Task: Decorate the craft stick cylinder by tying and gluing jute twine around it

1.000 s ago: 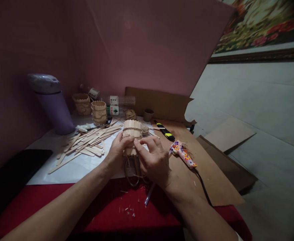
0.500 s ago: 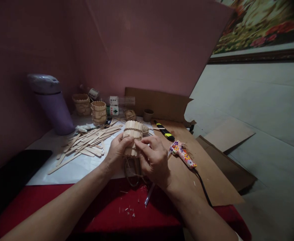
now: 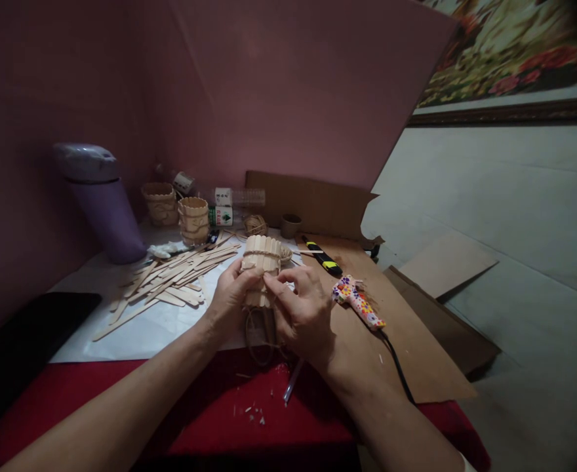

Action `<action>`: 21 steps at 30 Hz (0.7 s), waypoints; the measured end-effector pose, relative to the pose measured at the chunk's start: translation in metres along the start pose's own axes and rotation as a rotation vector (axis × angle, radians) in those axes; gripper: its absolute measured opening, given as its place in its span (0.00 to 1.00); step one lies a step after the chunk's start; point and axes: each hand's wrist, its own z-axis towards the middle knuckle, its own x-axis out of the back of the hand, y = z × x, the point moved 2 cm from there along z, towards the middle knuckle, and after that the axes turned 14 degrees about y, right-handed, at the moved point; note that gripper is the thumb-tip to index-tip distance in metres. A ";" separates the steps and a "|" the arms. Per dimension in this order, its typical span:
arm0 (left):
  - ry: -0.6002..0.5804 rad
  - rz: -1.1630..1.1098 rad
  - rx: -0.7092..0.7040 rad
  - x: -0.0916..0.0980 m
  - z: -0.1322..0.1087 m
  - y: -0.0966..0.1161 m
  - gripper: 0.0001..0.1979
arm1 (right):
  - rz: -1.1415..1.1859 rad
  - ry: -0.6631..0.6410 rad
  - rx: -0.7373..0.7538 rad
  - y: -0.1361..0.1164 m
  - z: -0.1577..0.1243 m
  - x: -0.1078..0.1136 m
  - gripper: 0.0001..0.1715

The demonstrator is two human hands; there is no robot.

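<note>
Your left hand [image 3: 228, 292] is holding the stick cup [image 3: 261, 246] over the table [image 3: 145, 406]; your right hand [image 3: 304, 311] is touching its front (I can't tell if it's pinching anything). If you're pressing too hard, its wall might be coming apart.

- Stick-built cup [image 3: 261, 263]: bare wood, matt.
- Twine band [image 3: 261, 253]: rough, fibrous.
- Bottle [image 3: 248, 196]: clear plastic, glossy.
- Flat board [image 3: 406, 357]: cardboard, dull.
- Tablecloth [image 3: 190, 406]: cloth, matt.
- Tumbler [image 3: 109, 219]: smooth, low sheen.
</note>
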 end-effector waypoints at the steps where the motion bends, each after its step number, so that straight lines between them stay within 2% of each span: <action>1: -0.003 -0.005 0.002 0.000 -0.001 0.001 0.20 | -0.009 -0.007 0.016 0.000 0.000 0.000 0.16; 7: -0.052 -0.094 0.047 -0.005 -0.007 0.007 0.16 | -0.034 -0.018 0.039 -0.001 0.001 0.000 0.18; 14: -0.049 -0.005 0.026 -0.002 -0.003 0.004 0.19 | 0.034 0.055 -0.086 -0.001 -0.002 -0.002 0.18; 21: -0.031 -0.001 -0.018 0.003 0.004 -0.002 0.19 | 0.124 0.045 -0.154 -0.001 -0.003 -0.004 0.18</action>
